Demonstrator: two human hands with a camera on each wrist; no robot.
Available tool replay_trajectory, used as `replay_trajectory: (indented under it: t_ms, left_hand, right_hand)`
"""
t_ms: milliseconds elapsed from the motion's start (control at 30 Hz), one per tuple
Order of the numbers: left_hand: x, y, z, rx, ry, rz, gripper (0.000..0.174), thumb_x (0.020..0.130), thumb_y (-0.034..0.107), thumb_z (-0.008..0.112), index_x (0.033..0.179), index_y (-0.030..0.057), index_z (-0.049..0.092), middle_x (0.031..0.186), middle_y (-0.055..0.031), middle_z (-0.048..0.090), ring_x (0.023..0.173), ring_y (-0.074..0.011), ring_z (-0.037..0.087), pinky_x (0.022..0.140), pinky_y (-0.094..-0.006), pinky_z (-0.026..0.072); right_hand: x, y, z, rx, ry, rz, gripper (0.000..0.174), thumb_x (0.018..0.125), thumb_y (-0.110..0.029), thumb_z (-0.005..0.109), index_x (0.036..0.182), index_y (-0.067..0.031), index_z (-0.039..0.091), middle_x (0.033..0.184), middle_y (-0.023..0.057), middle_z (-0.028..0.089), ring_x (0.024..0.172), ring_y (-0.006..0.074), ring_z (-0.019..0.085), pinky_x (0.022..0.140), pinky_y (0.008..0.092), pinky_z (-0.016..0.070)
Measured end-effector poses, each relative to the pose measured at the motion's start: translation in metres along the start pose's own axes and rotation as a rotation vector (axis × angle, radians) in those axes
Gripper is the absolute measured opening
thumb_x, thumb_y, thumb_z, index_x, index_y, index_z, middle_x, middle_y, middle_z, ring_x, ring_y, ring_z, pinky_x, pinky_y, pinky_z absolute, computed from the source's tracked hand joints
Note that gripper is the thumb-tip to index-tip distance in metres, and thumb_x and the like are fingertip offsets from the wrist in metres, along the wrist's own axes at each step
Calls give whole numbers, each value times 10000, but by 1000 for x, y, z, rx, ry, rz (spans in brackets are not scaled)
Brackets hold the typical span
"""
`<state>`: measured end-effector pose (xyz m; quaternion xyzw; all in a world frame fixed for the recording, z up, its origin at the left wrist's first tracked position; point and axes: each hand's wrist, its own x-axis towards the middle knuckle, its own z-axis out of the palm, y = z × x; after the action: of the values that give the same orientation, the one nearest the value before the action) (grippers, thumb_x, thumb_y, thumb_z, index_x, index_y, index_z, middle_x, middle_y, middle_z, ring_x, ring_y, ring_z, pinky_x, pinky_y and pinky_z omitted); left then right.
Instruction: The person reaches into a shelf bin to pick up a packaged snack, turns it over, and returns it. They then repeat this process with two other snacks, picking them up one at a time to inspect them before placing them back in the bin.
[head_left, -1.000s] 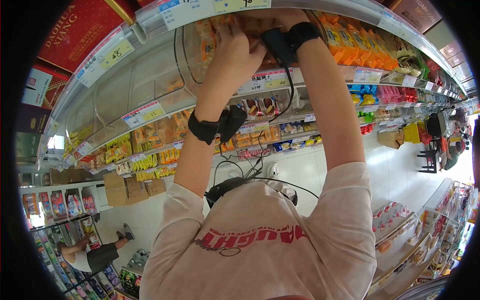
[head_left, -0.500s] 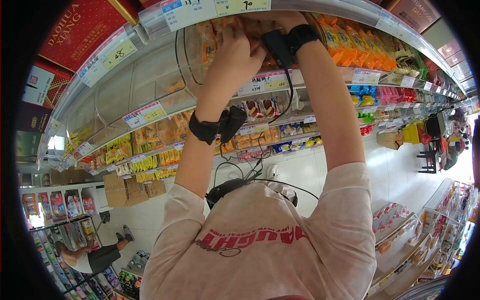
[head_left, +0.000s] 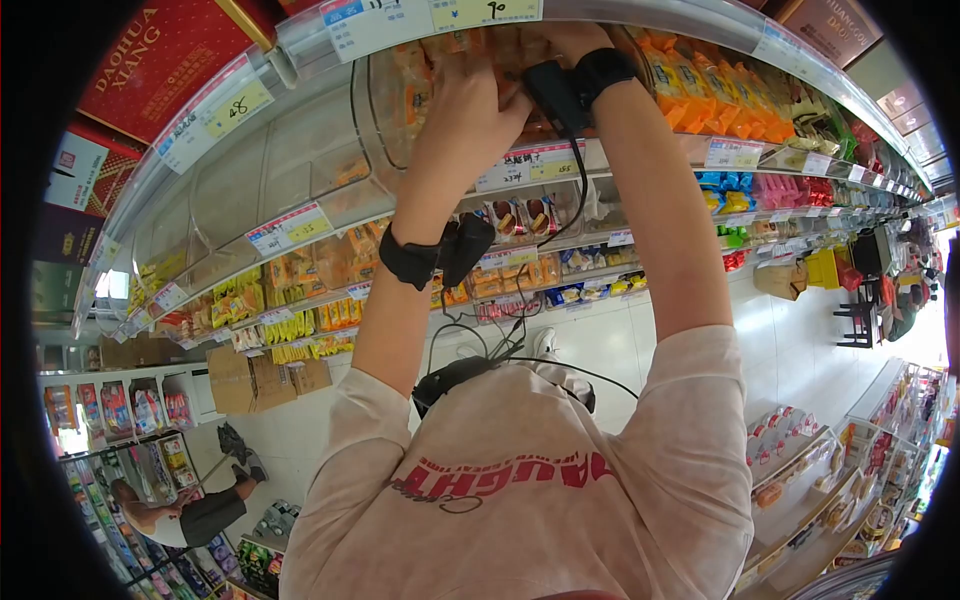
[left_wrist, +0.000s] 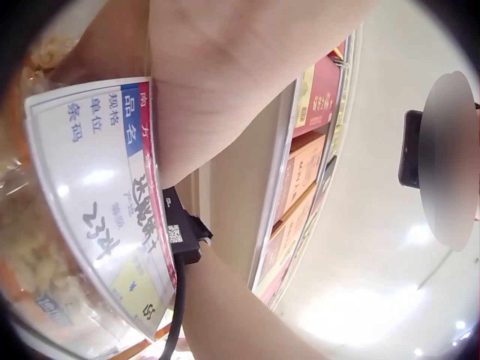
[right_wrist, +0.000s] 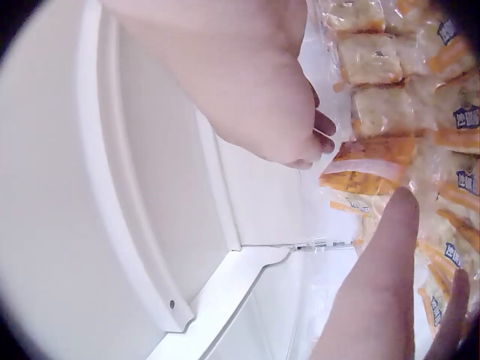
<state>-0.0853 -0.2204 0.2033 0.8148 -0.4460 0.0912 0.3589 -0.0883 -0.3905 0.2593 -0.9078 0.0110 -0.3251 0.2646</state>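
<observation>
In the head view, my left hand (head_left: 465,115) reaches into a clear bin of wrapped snack packets. The right wrist view shows its extended fingers (right_wrist: 379,281) among the packets, one fingertip at an orange-and-clear packet (right_wrist: 367,166). My right hand (head_left: 578,40) is farther back in the same bin, partly hidden by the shelf edge and wrist camera. Close up, that right hand (right_wrist: 262,97) has loosely bent fingers beside the packet's end, with nothing visible between them. More snack packets (right_wrist: 375,60) with orange ends lie in rows alongside.
A price label (head_left: 530,165) fronts the bin, and a shelf edge (head_left: 440,20) crosses above it. Orange packets (head_left: 715,90) fill the bin to the right. A black cable (head_left: 580,200) hangs from the right wrist camera. Another person (head_left: 185,515) is in the aisle at lower left.
Both hands stay in the bin; the left fingers shift slightly among the packets. The upper shelf label sits a little lower in view than at first. The person in the aisle has changed pose.
</observation>
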Motion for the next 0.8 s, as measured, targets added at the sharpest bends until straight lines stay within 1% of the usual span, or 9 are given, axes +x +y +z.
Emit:
replay_trajectory:
  t_ms: [33, 133, 233, 333, 433, 533, 633, 733, 800]
  left_hand:
    - [1, -2, 0, -27, -23, 6, 535, 957, 324, 684, 1381, 5, 606, 1385, -322, 574, 1199, -526, 630, 1008, -541, 531]
    - [0, 0, 2, 31, 2, 56, 528, 965, 300, 704, 1241, -141, 609, 1260, -351, 598, 1192, -511, 643, 952, -557, 586]
    - [-1, -7, 9, 18, 56, 94, 580, 961, 310, 663, 1405, -53, 577, 1410, -299, 575, 1253, -491, 624, 1033, -523, 532]
    - [2, -14, 17, 122, 122, 187, 595, 959, 304, 662, 1426, -53, 569, 1424, -298, 567, 1275, -494, 612, 1032, -514, 535]
    - [0, -6, 7, 43, 19, 56, 580, 958, 321, 671, 1384, -64, 590, 1430, -301, 562, 1236, -500, 635, 1003, -516, 549]
    - [-1, 4, -1, 70, -43, -52, 566, 954, 336, 686, 1332, -79, 606, 1453, -307, 537, 1169, -497, 668, 963, -523, 566]
    - [-2, 2, 2, 61, 53, 1, 521, 946, 353, 708, 1210, -91, 641, 1312, -316, 625, 1062, -482, 707, 898, -510, 577]
    - [3, 11, -10, -37, -192, -112, 496, 934, 365, 726, 1109, -94, 657, 1089, -306, 696, 989, -462, 722, 855, -484, 569]
    - [3, 6, -6, -16, -151, -69, 488, 934, 369, 730, 1054, -97, 655, 984, -296, 702, 951, -450, 726, 836, -472, 562]
  right_hand:
    - [-4, -2, -2, 1, -2, 2, 308, 891, -210, 699, 1116, 1, 710, 1054, 268, 724, 992, 425, 700, 866, 483, 562]
    - [-4, -4, -1, 8, -8, 8, 310, 890, -212, 701, 1116, 0, 710, 1054, 268, 724, 992, 425, 700, 866, 483, 562]
    - [-4, -6, 0, 12, -13, 15, 312, 890, -214, 702, 1116, 0, 710, 1053, 269, 724, 991, 425, 700, 867, 483, 563]
    - [-3, -6, 0, 17, -20, 22, 313, 889, -216, 703, 1116, 0, 710, 1053, 269, 724, 990, 424, 700, 867, 483, 563]
    - [-2, -6, 0, 21, -25, 29, 315, 888, -218, 704, 1116, 0, 710, 1052, 269, 724, 990, 424, 701, 867, 483, 563]
    - [-1, -6, 1, 25, -30, 35, 317, 887, -220, 706, 1115, 0, 710, 1052, 269, 724, 989, 424, 701, 867, 483, 563]
    - [-9, -8, -5, 29, -35, 39, 319, 886, -221, 707, 1115, 0, 710, 1052, 269, 724, 988, 424, 701, 867, 483, 563]
    - [-2, -3, -4, 35, -40, 43, 321, 885, -223, 708, 1115, 0, 710, 1051, 269, 724, 988, 424, 701, 867, 483, 563]
    - [1, -1, -3, 39, -42, 50, 322, 884, -224, 709, 1115, 0, 710, 1051, 269, 724, 987, 424, 701, 868, 483, 563]
